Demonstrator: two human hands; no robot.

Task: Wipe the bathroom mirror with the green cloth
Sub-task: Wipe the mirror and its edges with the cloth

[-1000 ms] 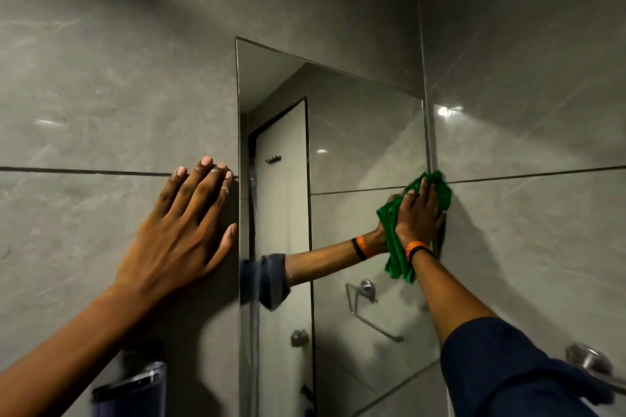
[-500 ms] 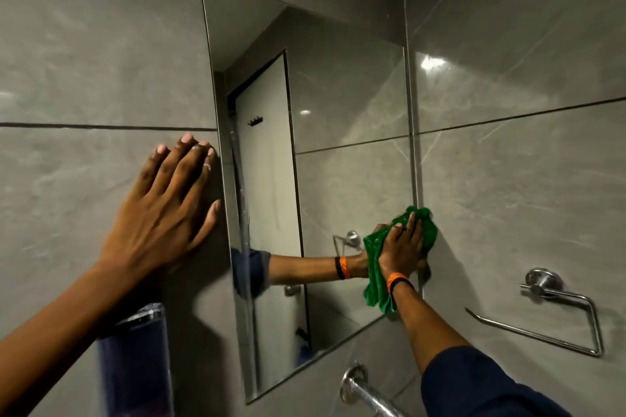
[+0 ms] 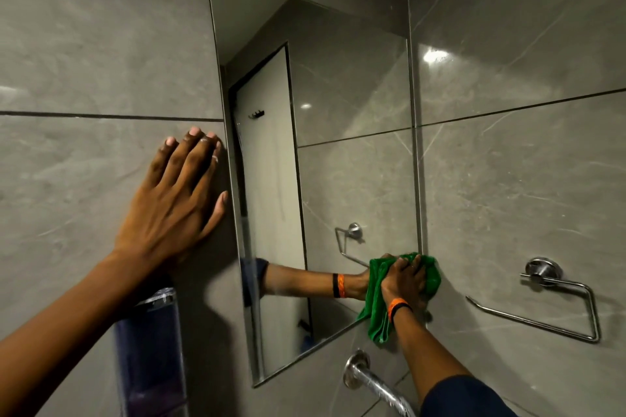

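Note:
The frameless mirror [image 3: 338,85] is set into the grey tiled wall and reflects a door and my own arm. My right hand [image 3: 404,281] presses the bunched green cloth [image 3: 377,311] flat against the mirror's lower right corner, where the glass meets the side wall. Part of the cloth hangs down below my wrist, which wears an orange and a black band. My left hand [image 3: 176,203] lies flat on the wall tile just left of the mirror's left edge, fingers spread, holding nothing.
A chrome towel ring [image 3: 555,294] is fixed to the right wall. A chrome pipe [image 3: 376,382] juts out below the mirror. A dark translucent dispenser [image 3: 149,349] hangs on the wall under my left forearm.
My right hand has dragged the green cloth down the mirror's right edge, from mid height to the lower corner. My left hand has stayed flat on the wall.

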